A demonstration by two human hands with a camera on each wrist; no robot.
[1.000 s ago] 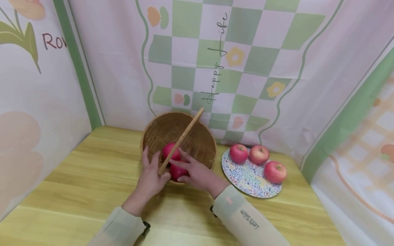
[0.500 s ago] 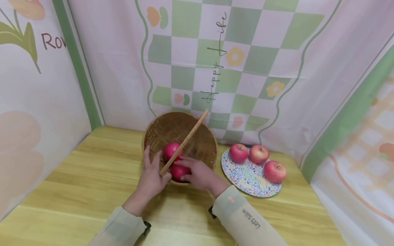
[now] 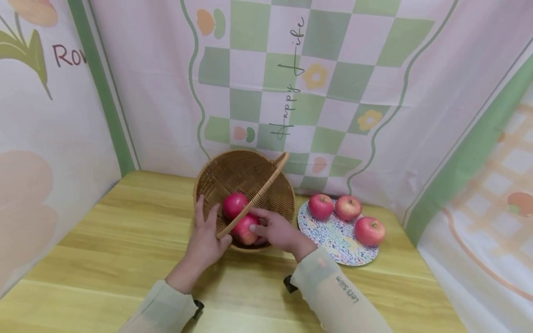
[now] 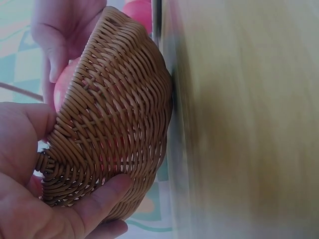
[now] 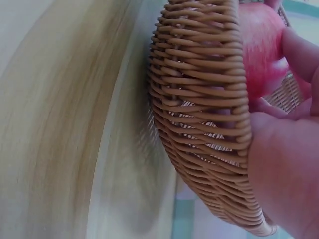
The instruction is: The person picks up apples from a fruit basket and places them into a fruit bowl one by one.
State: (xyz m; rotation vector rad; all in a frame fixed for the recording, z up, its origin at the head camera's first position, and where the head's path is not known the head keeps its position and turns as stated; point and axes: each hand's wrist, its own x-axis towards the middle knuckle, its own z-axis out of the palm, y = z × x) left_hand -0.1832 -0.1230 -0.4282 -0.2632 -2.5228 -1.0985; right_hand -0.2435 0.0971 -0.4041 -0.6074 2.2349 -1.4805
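A brown wicker basket [image 3: 225,169] stands on the table with its opening tipped toward me and its arched handle [image 3: 268,185] across the opening. My left hand [image 3: 206,238] grips the near-left rim at the handle's foot; in the left wrist view its fingers [image 4: 102,201] spread along the outer weave and the thumb lies over the rim. Inside the basket, my right hand [image 3: 281,231] holds a red apple [image 3: 245,230] near the front rim, its thumb on the apple's near side. Another red apple [image 3: 234,205] lies right behind it, partly covered by the handle.
To the right, a round plate with a colourful squiggle pattern [image 3: 333,238] carries three apples, one of them at its right edge [image 3: 369,231]. The wooden table [image 3: 104,240] meets a checked cloth backdrop [image 3: 283,106] behind the basket, with printed cloth on both sides.
My right hand has turned and raised the front apple a little, so its paler side shows. The basket's handle has shifted right. My left hand keeps its grip on the rim.
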